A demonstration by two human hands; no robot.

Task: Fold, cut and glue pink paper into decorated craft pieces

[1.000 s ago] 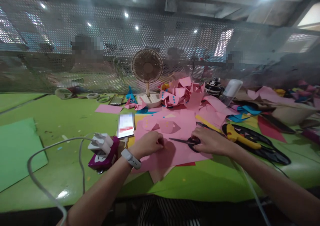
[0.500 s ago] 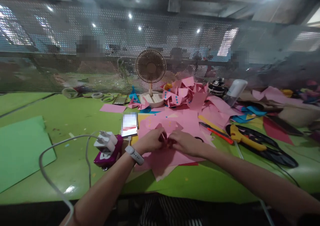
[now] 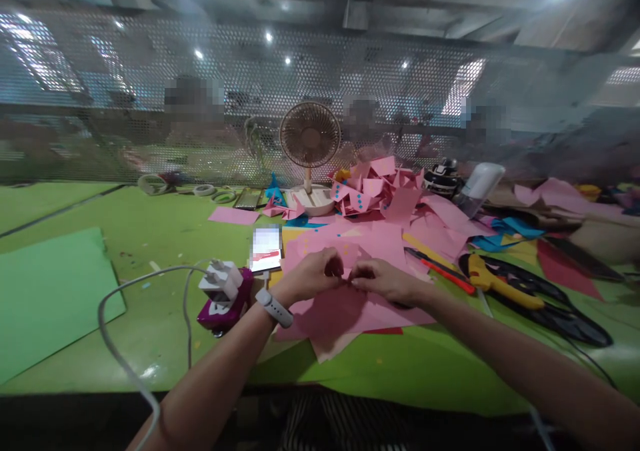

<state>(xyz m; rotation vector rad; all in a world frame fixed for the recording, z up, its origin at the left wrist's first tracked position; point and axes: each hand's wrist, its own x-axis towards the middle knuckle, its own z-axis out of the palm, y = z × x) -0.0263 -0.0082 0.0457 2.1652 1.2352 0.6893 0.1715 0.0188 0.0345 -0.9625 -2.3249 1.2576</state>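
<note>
My left hand (image 3: pixel 311 274) and my right hand (image 3: pixel 383 281) meet over a stack of pink paper sheets (image 3: pixel 350 304) on the green table (image 3: pixel 150 238). Both have their fingers curled and pinched on a small pink paper piece (image 3: pixel 346 271) between them. A white band sits on my left wrist (image 3: pixel 274 307). The black scissors lie under my right hand, almost wholly hidden.
A purple block with a white plug and cable (image 3: pixel 223 288) lies left of my hands. A red-handled cutter (image 3: pixel 440 268), a yellow-handled tool (image 3: pixel 500 288), a heap of pink paper shapes (image 3: pixel 375 188), a small fan (image 3: pixel 310 138) and a green sheet (image 3: pixel 45 298) surround them. A mesh screen stands behind.
My right hand let go of the scissors and moved left to join my left hand on the small pink piece. The view shifted slightly to the left.
</note>
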